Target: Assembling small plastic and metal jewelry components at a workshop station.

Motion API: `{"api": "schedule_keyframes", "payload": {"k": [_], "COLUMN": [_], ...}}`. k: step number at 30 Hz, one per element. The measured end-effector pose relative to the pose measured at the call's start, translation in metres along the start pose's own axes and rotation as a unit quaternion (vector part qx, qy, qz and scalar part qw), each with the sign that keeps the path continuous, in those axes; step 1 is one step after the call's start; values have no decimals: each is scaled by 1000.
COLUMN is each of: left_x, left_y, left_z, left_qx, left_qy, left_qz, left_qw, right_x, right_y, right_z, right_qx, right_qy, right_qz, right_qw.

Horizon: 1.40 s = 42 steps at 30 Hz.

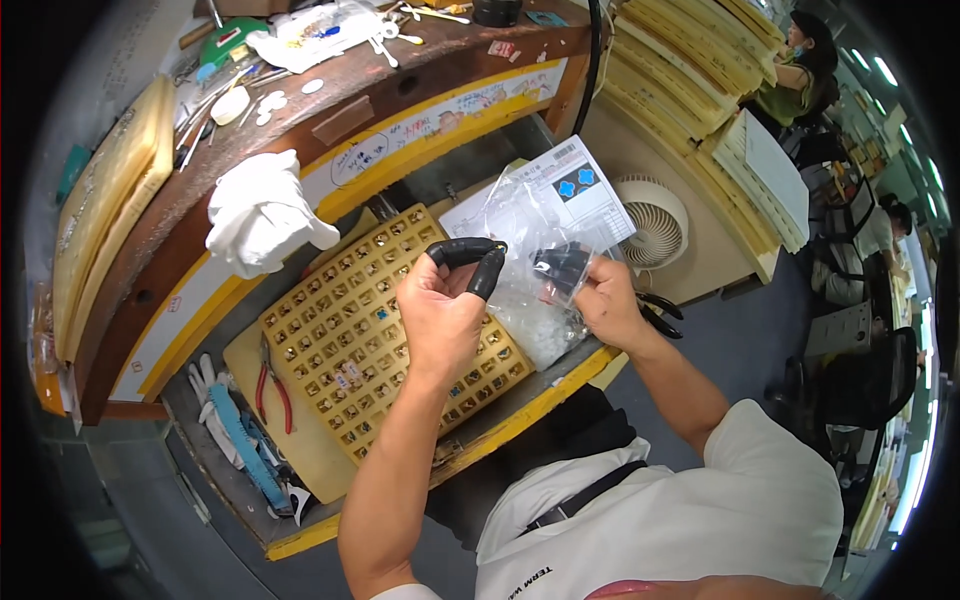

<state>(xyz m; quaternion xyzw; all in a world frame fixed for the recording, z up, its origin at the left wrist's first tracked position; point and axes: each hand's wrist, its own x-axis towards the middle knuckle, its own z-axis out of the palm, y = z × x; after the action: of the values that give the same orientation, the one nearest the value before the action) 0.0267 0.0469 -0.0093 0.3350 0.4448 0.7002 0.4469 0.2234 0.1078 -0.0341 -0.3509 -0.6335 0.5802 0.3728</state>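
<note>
My left hand, with black finger covers on thumb and index finger, pinches at the fingertips above a yellow compartment tray. Whatever sits in that pinch is too small to name. To its right, my right hand, also with black-covered fingers, grips a clear plastic bag, and some of its fingers show through the film. Small metallic-looking pieces fill many tray compartments, a few of them blue. Below the hands lies a clear bag of whitish pieces. A printed sheet with a picture of blue lobed shapes lies behind.
Red-handled pliers lie left of the tray in the open drawer, near white gloves and a light-blue strip. A white cloth bundle stands by the curved bench edge. Right are black-handled pliers, a round fan and stacked yellow trays.
</note>
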Motion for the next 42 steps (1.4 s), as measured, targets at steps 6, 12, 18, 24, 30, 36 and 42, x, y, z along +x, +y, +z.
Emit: {"api": "schedule_keyframes", "payload": {"k": [6,12,18,24,30,36,42], "left_x": [-2,1,1,4,4,6,6], "left_y": [-5,-5,-3,-7,-13,-15,-16], "left_z": [2,-1,-2,-1,-2,-4,-2], "left_qx": [7,-38,-14,-31,-47,-41,-31], "left_qy": [-25,6,-2,10,10,21,25], "left_qz": [-27,-31,-49,-66,-75,-66,-84], "left_qw": [999,999,999,997,996,997,996], "right_x": [2,3,10,11,11,10,6], "right_y": [-15,-26,-17,-4,-4,-7,-3], "right_z": [7,7,0,-2,-11,-9,-5], "right_qx": [-62,-106,-115,-114,-226,-309,-282], "right_qy": [47,-6,-93,-71,-90,-88,-19], "right_qz": [41,45,20,-4,-45,-109,-179], "right_qw": [996,993,989,991,969,941,942]}}
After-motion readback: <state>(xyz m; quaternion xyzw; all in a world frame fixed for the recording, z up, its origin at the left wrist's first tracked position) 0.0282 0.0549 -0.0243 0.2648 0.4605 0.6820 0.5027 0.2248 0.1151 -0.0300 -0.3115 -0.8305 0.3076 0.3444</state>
